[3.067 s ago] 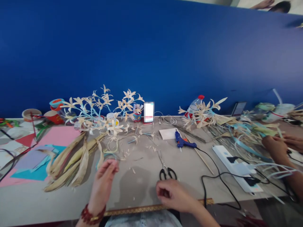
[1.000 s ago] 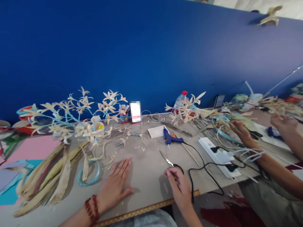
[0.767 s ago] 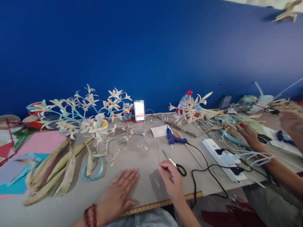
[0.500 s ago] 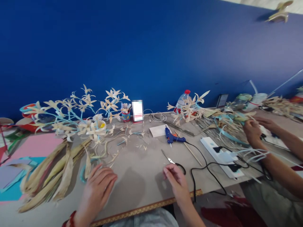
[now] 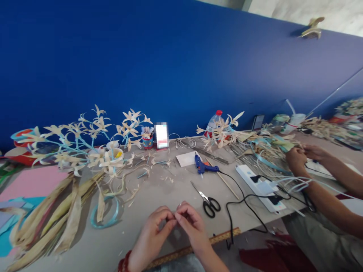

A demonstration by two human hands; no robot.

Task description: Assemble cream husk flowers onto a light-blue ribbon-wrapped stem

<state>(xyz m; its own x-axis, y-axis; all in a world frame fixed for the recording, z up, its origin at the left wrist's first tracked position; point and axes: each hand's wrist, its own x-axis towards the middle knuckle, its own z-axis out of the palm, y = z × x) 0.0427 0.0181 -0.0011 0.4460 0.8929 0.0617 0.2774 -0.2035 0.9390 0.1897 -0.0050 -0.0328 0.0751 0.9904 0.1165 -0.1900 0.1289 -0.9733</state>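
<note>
My left hand (image 5: 154, 230) and my right hand (image 5: 190, 224) meet fingertip to fingertip above the near table edge. Both pinch something very small that I cannot make out. Black-handled scissors (image 5: 208, 200) lie on the grey table (image 5: 170, 189) just right of my right hand, untouched. A blue ribbon loop (image 5: 106, 213) and dried corn husks (image 5: 53, 215) lie to the left of my left hand. A blue glue gun (image 5: 204, 166) rests farther back, its black cord (image 5: 241, 211) running toward the near edge.
Husk flowers on blue stems (image 5: 93, 143) stand at the back left, with more by a plastic bottle (image 5: 213, 122). A white power strip (image 5: 259, 187) lies right. Another person's hands (image 5: 300, 156) work at the far right. Coloured paper (image 5: 31, 183) lies left. A blue wall is behind.
My left hand lifted off the table and came right; my right hand moved left off the scissors. The fingertips now meet in a pinch. The scissors stay on the table.
</note>
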